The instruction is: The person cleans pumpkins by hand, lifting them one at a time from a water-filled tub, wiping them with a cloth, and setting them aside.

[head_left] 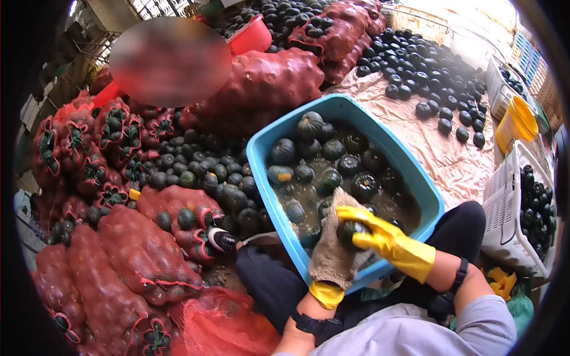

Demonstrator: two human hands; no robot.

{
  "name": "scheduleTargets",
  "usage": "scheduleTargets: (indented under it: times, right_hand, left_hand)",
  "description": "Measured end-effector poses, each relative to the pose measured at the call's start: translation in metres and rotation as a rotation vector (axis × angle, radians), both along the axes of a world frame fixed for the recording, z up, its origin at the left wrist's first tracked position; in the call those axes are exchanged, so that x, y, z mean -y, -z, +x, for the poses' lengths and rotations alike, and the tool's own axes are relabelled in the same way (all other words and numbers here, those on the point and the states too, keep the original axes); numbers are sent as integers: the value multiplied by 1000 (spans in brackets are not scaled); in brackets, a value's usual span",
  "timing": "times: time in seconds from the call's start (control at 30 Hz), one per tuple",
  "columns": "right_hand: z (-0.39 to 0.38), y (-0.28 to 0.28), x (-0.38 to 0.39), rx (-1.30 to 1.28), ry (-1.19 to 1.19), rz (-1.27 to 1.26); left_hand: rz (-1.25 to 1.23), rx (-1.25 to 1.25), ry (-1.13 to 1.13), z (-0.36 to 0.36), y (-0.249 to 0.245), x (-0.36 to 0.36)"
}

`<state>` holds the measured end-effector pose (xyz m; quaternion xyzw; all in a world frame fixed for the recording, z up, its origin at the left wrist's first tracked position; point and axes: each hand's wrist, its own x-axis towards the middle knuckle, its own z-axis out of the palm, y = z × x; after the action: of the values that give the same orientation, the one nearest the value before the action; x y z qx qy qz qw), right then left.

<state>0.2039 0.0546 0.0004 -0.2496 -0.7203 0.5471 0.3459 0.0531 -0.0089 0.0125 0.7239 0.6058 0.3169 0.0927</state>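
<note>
I sit over a blue tub (259, 158) of murky water with several dark green round squashes (332, 164) floating in it. My right hand (380, 232), in a yellow rubber glove, grips one dark squash (349, 230) at the tub's near edge. My left hand (328, 261), also yellow-gloved at the cuff, is wrapped in a worn grey-brown cloth (333, 249) and presses it against that squash.
Red mesh sacks (133, 261) of squashes pile at the left and back. Loose squashes (202, 169) lie beside the tub and on a tan sheet (451, 157) at the back right. White crates (510, 202) and a yellow bucket (515, 121) stand right. Another person sits behind.
</note>
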Motion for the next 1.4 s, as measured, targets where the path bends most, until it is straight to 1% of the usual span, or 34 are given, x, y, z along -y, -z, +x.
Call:
scheduleTargets:
  times: [0.03, 0.07, 0.1, 0.13, 0.17, 0.2, 0.23, 0.27, 0.3, 0.33, 0.37, 0.43, 0.47, 0.5, 0.57, 0.6, 0.63, 0.7, 0.73, 0.8, 0.83, 0.87, 0.9, 0.97, 1.0, 1.03, 1.1, 1.13, 1.17, 1.23, 1.27, 1.3, 1.37, 1.4]
  right_hand:
    - [2, -10, -7, 21, -2, -84]
    - [-2, 12, -16, 168, 189, 236]
    - [-8, 41, -24, 244, 281, 551]
    - [-22, 37, -2, 235, 356, 548]
    - [-35, 28, 18, 226, 436, 548]
    - [-30, 20, 24, 164, 331, 489]
    - [-20, 16, 21, 139, 227, 557]
    - [-16, 17, 21, 72, 221, 366]
    - [-15, 17, 25, 5, 215, 167]
    - [-14, -23, 25, -18, 199, -585]
    - [-16, -7, 20, -246, 260, -626]
    - [-32, 45, 9, -478, 417, -524]
    - [-25, 40, 10, -239, 385, -305]
    - [-7, 23, -1, 204, 236, -37]
    - [1, -9, 4, 411, 110, 193]
    - [-1, -21, 6, 523, 36, 94]
    - [0, -40, 12, 488, -37, -130]
    - [0, -27, 7, 487, -55, -357]
    - [2, -1, 9, 283, -40, -471]
    - [-20, 48, 31, -79, 246, -818]
    - [-28, 55, 34, -237, 382, -889]
    - [-23, 68, 22, -88, 307, -593]
    - [-20, 52, 17, 186, 346, -288]
    - [-9, 19, 3, 541, 154, 167]
    - [-8, 21, 11, 538, 66, 74]
    - [-5, 24, 19, 482, 86, 84]
    - [-1, -14, 24, 478, 41, -346]
    - [2, -14, 20, 297, -25, -698]
    - [-2, 2, 26, -55, -5, -996]
    - [-21, 23, 32, -355, 244, -1222]
    - [-18, 60, 25, 13, 269, -573]
    - [-11, 13, 12, 271, 214, -648]
    - [-11, 64, 4, 410, 311, 217]
    - [-17, 62, 17, 71, 221, -177]
  left_hand:
    - [38, -77, -19, -1, -8, 1]
    - [77, -154, -42, -1, -16, 1]
    - [113, -319, -76, -3, -10, -1]
    - [158, -488, -102, -3, -2, -7]
    - [144, -331, -75, -4, 2, -8]
    - [107, -27, 24, -8, 2, -8]
    - [61, 267, 111, -11, 1, -10]
    - [48, 431, 151, -14, -2, -11]
    - [-75, 695, 135, -9, -5, -2]
    - [-112, 689, 80, -4, -1, 6]
    - [-149, 683, 27, 0, 3, 14]
    - [-123, 678, -52, 7, 8, 14]
    - [-104, 677, -72, 7, 11, 13]
    - [-96, 671, -76, 6, 12, 12]
    - [-134, 710, 6, -6, 9, 11]
    - [-166, 733, 55, -15, 5, 9]
    - [-191, 727, 87, -23, 0, 9]
    - [-173, 660, 71, -29, -2, 9]
    - [-132, 614, 20, -27, 0, 9]
    - [-21, 504, -103, -13, 8, 11]
    - [29, 465, -156, -6, 11, 13]
    - [67, 432, -193, -1, 13, 14]
    - [88, 399, -193, -1, 13, 15]
    - [104, 329, -142, -8, 10, 17]
    - [104, 296, -109, -14, 6, 16]
    - [88, 260, -58, -23, -1, 15]
    - [88, 183, 19, -35, -11, 14]
    - [83, 194, 14, -33, -10, 11]
    - [85, 213, -14, -29, -7, 11]
    - [106, 272, -75, -17, -1, 11]
    - [118, 311, -102, -10, 1, 11]
    - [128, 346, -120, -4, 3, 12]
    - [142, 421, -142, 7, 6, 10]
    - [146, 474, -154, 12, 5, 7]
